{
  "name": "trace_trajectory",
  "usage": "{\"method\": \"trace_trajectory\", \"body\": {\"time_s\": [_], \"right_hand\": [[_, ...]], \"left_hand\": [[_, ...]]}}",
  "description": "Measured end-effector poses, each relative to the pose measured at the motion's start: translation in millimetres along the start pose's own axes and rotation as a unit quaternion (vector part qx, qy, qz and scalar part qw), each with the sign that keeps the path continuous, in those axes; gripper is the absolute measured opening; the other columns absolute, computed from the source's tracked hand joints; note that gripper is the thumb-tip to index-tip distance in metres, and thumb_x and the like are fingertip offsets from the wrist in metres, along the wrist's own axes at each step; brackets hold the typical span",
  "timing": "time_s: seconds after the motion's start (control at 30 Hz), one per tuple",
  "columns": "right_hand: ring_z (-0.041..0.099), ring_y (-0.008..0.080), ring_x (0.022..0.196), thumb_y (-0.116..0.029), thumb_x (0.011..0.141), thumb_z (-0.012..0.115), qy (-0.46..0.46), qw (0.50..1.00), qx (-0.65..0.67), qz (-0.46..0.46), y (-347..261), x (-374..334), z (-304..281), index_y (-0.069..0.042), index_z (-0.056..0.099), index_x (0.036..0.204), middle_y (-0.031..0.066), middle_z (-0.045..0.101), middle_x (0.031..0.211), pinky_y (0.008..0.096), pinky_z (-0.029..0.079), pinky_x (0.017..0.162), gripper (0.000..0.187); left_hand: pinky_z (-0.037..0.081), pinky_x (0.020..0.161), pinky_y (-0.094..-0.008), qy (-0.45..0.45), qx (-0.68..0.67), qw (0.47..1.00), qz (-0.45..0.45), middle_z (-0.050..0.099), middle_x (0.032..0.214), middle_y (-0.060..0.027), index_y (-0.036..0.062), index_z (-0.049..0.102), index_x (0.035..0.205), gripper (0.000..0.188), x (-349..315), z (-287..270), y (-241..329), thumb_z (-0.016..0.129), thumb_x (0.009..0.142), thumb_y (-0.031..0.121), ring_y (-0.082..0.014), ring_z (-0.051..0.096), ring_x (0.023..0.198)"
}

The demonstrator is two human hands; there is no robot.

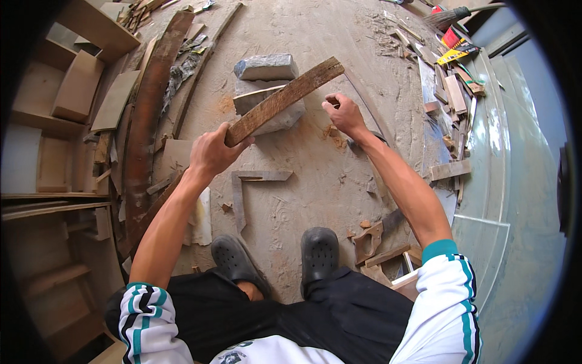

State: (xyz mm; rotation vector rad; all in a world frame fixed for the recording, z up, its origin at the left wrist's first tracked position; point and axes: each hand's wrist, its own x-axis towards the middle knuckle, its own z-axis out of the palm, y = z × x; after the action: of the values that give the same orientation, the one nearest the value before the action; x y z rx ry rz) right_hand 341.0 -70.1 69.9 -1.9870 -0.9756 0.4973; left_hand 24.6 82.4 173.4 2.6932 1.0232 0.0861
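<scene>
My left hand [213, 150] grips the lower left end of a rough brown wooden plank [285, 100]. The plank slants up to the right, across the stone blocks, and hides part of them; I cannot tell whether it touches them. A grey stone block [267, 67] lies beyond the plank, and a larger block [284, 119] shows below it. Right of the plank and apart from it, my right hand [347, 116] has its fingers curled in; whatever they may hold is hidden. An L-shaped square [239, 197] lies on the floor below my left hand.
A handsaw [368, 242] lies near my right dark clog [319, 255], beside wood offcuts [388, 258]. Long boards [154, 103] and wooden cabinets [79, 85] line the left. Scrap wood [454, 94] and a glass sheet [515, 151] are on the right, a broom [448, 17] beyond.
</scene>
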Motion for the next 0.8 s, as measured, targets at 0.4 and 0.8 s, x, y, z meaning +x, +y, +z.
{"method": "trace_trajectory", "body": {"time_s": [0.4,0.8], "right_hand": [[0.074,0.0347,0.081,-0.040,0.095,0.064,-0.093,0.994,-0.037,0.051,1.3,20.8,58.5,-0.001,0.074,0.088,0.0199,0.075,0.084,0.0446,0.057,0.080,0.040],[0.069,0.0383,0.083,-0.040,0.094,0.064,-0.153,0.954,-0.257,0.015,74.8,-28.6,-62.3,-0.002,0.075,0.092,0.0234,0.072,0.087,0.0476,0.054,0.078,0.040]], "left_hand": [[0.055,0.071,-0.0465,0.008,0.011,0.997,-0.070,0.073,0.081,-0.0217,0.0005,0.066,0.107,0.058,-39.0,-35.6,-44.3,0.076,0.089,0.055,-0.0400,0.073,0.080],[0.054,0.071,-0.0541,-0.140,0.063,0.986,-0.069,0.070,0.077,-0.0269,0.0004,0.062,0.096,0.065,-47.8,-5.9,-16.0,0.068,0.091,0.065,-0.0474,0.071,0.080]]}}
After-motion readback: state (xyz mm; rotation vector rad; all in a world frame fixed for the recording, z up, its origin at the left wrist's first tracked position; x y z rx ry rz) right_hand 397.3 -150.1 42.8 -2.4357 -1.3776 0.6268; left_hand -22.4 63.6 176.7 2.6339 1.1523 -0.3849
